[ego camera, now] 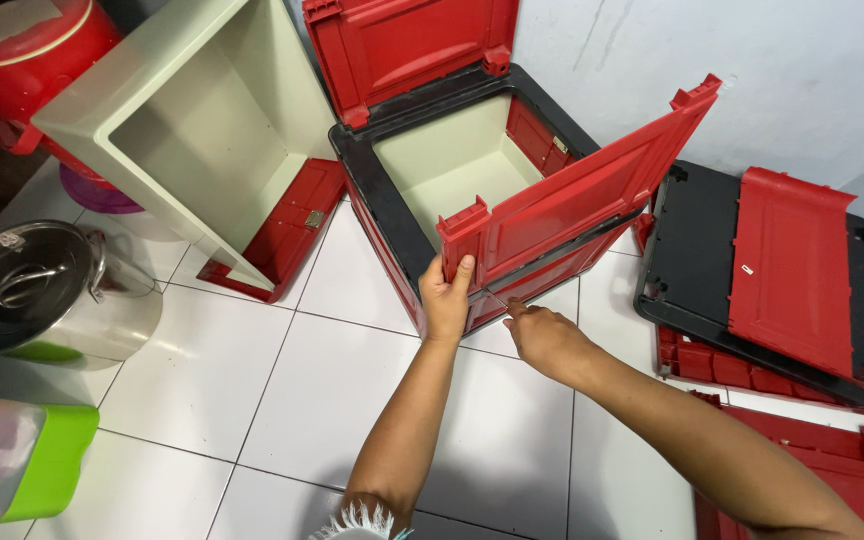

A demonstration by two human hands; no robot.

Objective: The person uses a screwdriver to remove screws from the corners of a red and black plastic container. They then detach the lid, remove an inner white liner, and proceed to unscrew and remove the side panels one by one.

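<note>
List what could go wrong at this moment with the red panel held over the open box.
The left hand alone grips the tilted red panel at one corner; it could swing or drop onto the box frame.

The right hand works a thin rod at the panel's lower edge, so fingers could get pinched if the panel shifts.

Loose red parts lie close on the tiled floor, a possible tripping hazard.

A box stands on the floor against the wall, a panel leaning across its front edge. Left of it lies a liner, with a pot further left. Right of the box lies a lid.
</note>
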